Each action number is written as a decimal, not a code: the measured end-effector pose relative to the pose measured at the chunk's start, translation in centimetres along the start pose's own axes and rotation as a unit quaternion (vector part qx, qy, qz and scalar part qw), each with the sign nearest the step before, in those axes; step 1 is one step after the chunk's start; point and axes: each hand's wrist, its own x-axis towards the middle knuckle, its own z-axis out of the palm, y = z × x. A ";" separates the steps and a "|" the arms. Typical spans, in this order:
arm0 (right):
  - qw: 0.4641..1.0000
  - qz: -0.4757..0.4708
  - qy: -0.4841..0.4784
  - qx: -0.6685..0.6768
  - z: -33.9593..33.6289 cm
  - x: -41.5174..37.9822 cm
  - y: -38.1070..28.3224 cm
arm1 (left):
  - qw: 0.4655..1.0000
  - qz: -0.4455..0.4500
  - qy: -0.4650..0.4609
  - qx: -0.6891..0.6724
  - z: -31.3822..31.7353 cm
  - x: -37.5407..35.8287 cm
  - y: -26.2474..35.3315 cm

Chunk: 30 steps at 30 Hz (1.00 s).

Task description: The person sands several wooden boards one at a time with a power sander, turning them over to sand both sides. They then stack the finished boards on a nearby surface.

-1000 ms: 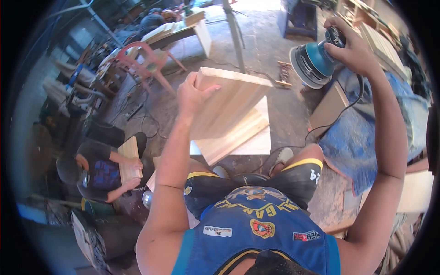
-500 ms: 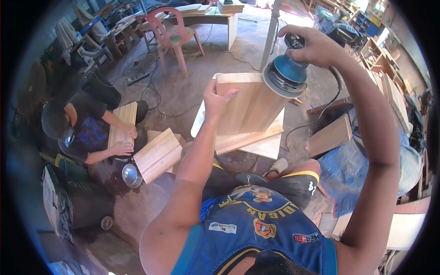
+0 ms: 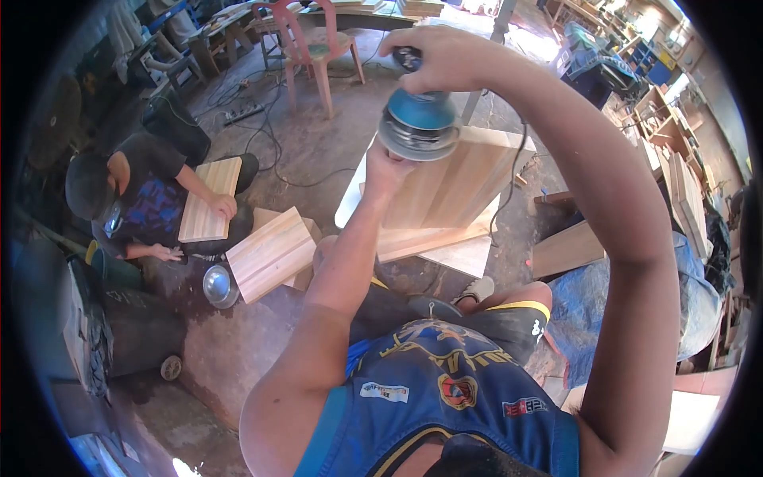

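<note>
My right hand [image 3: 445,60] is wrapped round a blue orbital sander [image 3: 419,119] by its black knob and upper body. The sander sits at the top left corner of an upright striped wooden board [image 3: 465,179]. My left hand [image 3: 389,171] grips the board's left side, and its fingers are partly hidden behind the sander. Beneath the upright board lies another wooden board [image 3: 433,241] on a white surface [image 3: 354,199] in front of my knees.
To the left, a co-worker [image 3: 151,191] sits low with a wooden board [image 3: 211,199]. Near them are a striped board [image 3: 270,254] and a metal bowl [image 3: 220,286]. A pink plastic chair [image 3: 318,52] stands ahead. The sander's cord [image 3: 513,183] hangs across the board's right side.
The sander has moved left along the board's top edge, from the right corner to the left, in my right hand. The co-worker's one hand has moved off their board towards the floor.
</note>
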 end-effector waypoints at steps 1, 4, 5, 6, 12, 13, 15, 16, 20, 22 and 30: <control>1.000 -0.007 0.019 -0.007 0.6 0.5 -0.3 | 1.000 0.010 -0.006 0.005 -0.1 -0.1 0.2; 1.000 -0.010 0.029 -0.006 0.7 0.4 -0.1 | 1.000 0.015 -0.004 -0.020 0.1 -0.3 0.5; 1.000 -0.010 0.020 -0.002 0.4 0.1 0.3 | 0.999 0.013 -0.004 -0.031 0.2 -0.4 0.5; 1.000 -0.002 0.021 -0.004 0.1 -0.5 0.9 | 0.999 -0.018 0.000 0.037 -0.2 -0.4 0.5; 0.996 0.085 -0.009 -0.007 -2.4 -8.2 7.1 | 0.998 -0.064 -0.009 0.015 0.1 -0.8 1.3; 0.993 0.116 -0.016 0.014 -2.9 -9.7 8.3 | 0.998 -0.060 -0.009 0.006 0.1 -0.8 1.5; 0.984 0.163 -0.013 0.066 -3.6 -13.0 11.3 | 0.998 -0.055 -0.013 0.001 0.1 -0.8 1.7; 0.979 0.180 -0.003 0.096 -3.7 -14.8 13.0 | 0.999 -0.048 -0.010 0.005 0.1 -0.8 1.7; 0.966 0.251 -0.033 0.043 -5.2 -21.8 17.1 | 0.999 -0.027 -0.024 0.020 -0.2 -0.1 1.2; 0.971 0.238 -0.012 0.018 -4.9 -25.1 17.9 | 0.999 0.016 -0.031 0.017 -0.7 1.1 1.5; 0.965 0.251 0.067 0.021 -6.4 -26.3 15.8 | 0.996 -0.009 -0.080 0.023 0.4 3.3 5.4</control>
